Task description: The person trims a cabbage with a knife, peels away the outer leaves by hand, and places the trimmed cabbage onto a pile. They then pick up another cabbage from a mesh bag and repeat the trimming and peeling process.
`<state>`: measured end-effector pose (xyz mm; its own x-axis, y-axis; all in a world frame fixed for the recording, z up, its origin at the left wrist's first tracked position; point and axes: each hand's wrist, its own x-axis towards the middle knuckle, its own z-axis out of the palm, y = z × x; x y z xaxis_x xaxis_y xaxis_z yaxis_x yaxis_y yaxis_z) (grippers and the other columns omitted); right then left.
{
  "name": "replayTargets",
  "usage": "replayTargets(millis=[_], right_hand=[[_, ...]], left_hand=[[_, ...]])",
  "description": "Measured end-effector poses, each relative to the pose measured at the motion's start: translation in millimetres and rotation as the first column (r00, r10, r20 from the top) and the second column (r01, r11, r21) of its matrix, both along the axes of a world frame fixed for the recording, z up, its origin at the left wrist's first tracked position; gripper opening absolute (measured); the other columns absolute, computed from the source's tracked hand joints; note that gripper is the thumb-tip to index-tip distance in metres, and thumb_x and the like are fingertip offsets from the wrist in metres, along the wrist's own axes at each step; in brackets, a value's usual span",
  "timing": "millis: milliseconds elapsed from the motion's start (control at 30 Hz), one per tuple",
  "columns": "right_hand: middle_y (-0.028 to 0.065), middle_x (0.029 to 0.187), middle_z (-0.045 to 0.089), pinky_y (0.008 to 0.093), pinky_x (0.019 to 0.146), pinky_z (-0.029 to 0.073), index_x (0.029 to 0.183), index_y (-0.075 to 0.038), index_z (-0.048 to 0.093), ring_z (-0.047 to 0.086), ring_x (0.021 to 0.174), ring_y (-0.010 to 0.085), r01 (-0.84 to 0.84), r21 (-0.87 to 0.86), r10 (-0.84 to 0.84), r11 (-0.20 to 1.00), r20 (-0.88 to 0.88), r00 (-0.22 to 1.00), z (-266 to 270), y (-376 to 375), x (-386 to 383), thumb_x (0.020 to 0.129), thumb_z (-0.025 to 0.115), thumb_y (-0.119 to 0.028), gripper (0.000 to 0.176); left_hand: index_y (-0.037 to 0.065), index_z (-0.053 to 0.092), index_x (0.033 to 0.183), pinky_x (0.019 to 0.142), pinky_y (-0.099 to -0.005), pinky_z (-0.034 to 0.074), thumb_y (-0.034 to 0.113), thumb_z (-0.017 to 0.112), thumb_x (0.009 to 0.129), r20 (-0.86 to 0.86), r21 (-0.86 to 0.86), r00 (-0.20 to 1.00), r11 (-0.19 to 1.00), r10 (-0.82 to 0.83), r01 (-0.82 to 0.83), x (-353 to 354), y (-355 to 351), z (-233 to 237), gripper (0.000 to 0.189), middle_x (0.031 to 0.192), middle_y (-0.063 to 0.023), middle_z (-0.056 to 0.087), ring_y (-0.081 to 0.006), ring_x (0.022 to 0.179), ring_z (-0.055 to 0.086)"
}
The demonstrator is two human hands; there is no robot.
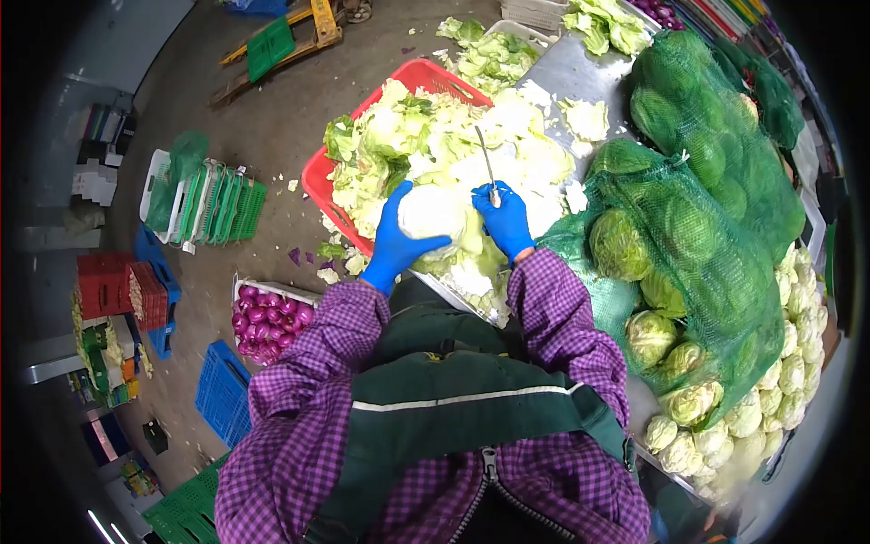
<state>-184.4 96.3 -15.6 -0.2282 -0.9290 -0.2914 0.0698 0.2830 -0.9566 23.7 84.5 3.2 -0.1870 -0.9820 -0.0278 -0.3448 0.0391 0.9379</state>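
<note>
My left hand [395,243], in a blue glove, is wrapped round the side of a pale, trimmed cabbage [433,214], thumb along its near side. Just right of the cabbage, my gloved right hand [506,219] is closed on a knife; its thin blade [487,152] points away from me. Both hands are above a heap of loose cabbage leaves [435,136], which fills a red crate [317,186] and spreads over the metal table [580,77]. Overexposure washes out part of the heap.
Green net bags [702,227] of cabbages crowd the table to my right, with pale trimmed cabbages [743,412] beyond. On the floor at left are a crate of red onions [269,322], a blue pallet [223,392] and stacked green crates [213,204]. A yellow pallet jack [324,23] stands farther off.
</note>
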Motion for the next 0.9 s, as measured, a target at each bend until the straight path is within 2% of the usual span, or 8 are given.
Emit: replayTargets(millis=[67, 200, 367, 400, 500, 633, 767, 900], right_hand=[[0.0084, 0.077, 0.065, 0.0293, 0.060, 0.050, 0.087, -0.002, 0.063, 0.061, 0.066, 0.0162, 0.088, -0.282, -0.153, 0.955, -0.217, 0.964, -23, -3, -8, 0.083, 0.066, -0.014, 0.014], [0.0083, 0.083, 0.066, 0.0287, 0.058, 0.050, 0.096, -0.002, 0.064, 0.061, 0.064, 0.0158, 0.148, 0.123, -0.127, 0.981, -0.160, 0.979, 27, 12, -39, 0.083, 0.068, -0.020, 0.023], [0.0170, 0.124, 0.058, 0.0345, 0.100, 0.040, 0.123, -0.003, 0.057, 0.053, 0.118, 0.0244, -0.190, -0.094, 0.175, 0.977, -0.145, 0.974, 97, 15, -14, 0.078, 0.074, -0.032, 0.056], [0.0148, 0.114, 0.064, 0.0325, 0.093, 0.045, 0.116, -0.003, 0.062, 0.060, 0.107, 0.0235, -0.258, -0.220, 0.166, 0.941, -0.365, 0.916, 95, 10, -9, 0.079, 0.073, -0.029, 0.046], [0.0087, 0.085, 0.068, 0.0299, 0.076, 0.051, 0.089, 0.000, 0.068, 0.064, 0.077, 0.0177, -0.143, -0.107, 0.124, 0.984, -0.166, 0.978, 81, -6, -25, 0.083, 0.066, -0.016, 0.017], [0.0071, 0.088, 0.067, 0.0238, 0.054, 0.047, 0.105, -0.004, 0.064, 0.058, 0.065, 0.0102, -0.107, 0.168, 0.123, 0.980, -0.086, 0.989, 67, 5, -57, 0.082, 0.068, -0.021, 0.030], [0.0064, 0.106, 0.062, 0.0243, 0.052, 0.046, 0.130, -0.006, 0.049, 0.054, 0.062, 0.0088, -0.221, 0.098, 0.213, 0.970, 0.089, 0.973, 72, 33, -39, 0.081, 0.072, -0.031, 0.059], [0.0030, 0.080, 0.061, 0.0239, 0.049, 0.044, 0.106, -0.004, 0.061, 0.052, 0.053, 0.0092, -0.178, 0.065, 0.163, 0.982, 0.197, 0.967, 64, 35, -23, 0.083, 0.069, -0.022, 0.030]], left_hand=[[0.002, 0.032, 0.139, 0.106, -0.0395, 0.038, 0.024, 0.094, 0.047, -0.121, -0.037, 0.986, 0.993, -0.117, 0.113, 6, 6, 14, 0.112, 0.135, -0.0145, 0.042, -0.0265, 0.125, 0.044], [0.004, 0.030, 0.141, 0.108, -0.0406, 0.033, 0.020, 0.092, 0.050, -0.197, -0.155, 0.947, 0.962, -0.254, 0.226, 13, 8, 35, 0.111, 0.143, -0.0131, 0.037, -0.0241, 0.131, 0.038], [0.014, 0.042, 0.137, 0.111, -0.0471, 0.028, 0.022, 0.092, 0.048, 0.202, -0.412, 0.870, 0.767, -0.450, 0.493, 6, -7, 69, 0.102, 0.145, -0.0189, 0.034, -0.0365, 0.134, 0.034], [0.014, 0.042, 0.137, 0.111, -0.0471, 0.028, 0.022, 0.092, 0.048, 0.202, -0.413, 0.864, 0.760, -0.461, 0.502, 3, -8, 74, 0.102, 0.145, -0.0189, 0.034, -0.0365, 0.134, 0.034], [0.014, 0.047, 0.134, 0.109, -0.0466, 0.030, 0.026, 0.089, 0.052, 0.279, -0.456, 0.796, 0.656, -0.537, 0.602, 3, -12, 85, 0.093, 0.142, -0.0191, 0.039, -0.0357, 0.133, 0.035], [0.010, 0.041, 0.137, 0.110, -0.0461, 0.029, 0.026, 0.091, 0.053, 0.238, -0.452, 0.806, 0.673, -0.542, 0.586, 9, -9, 83, 0.099, 0.145, -0.0192, 0.036, -0.0348, 0.134, 0.035], [0.005, 0.032, 0.141, 0.110, -0.0424, 0.031, 0.023, 0.091, 0.053, -0.140, -0.241, 0.933, 0.925, -0.333, 0.294, 4, -4, 65, 0.108, 0.142, -0.0149, 0.039, -0.0288, 0.131, 0.039], [0.005, 0.028, 0.143, 0.109, -0.0400, 0.033, 0.022, 0.087, 0.058, -0.397, -0.027, 0.903, 0.985, -0.165, 0.169, -1, -1, 60, 0.105, 0.139, -0.0120, 0.041, -0.0257, 0.129, 0.040]])
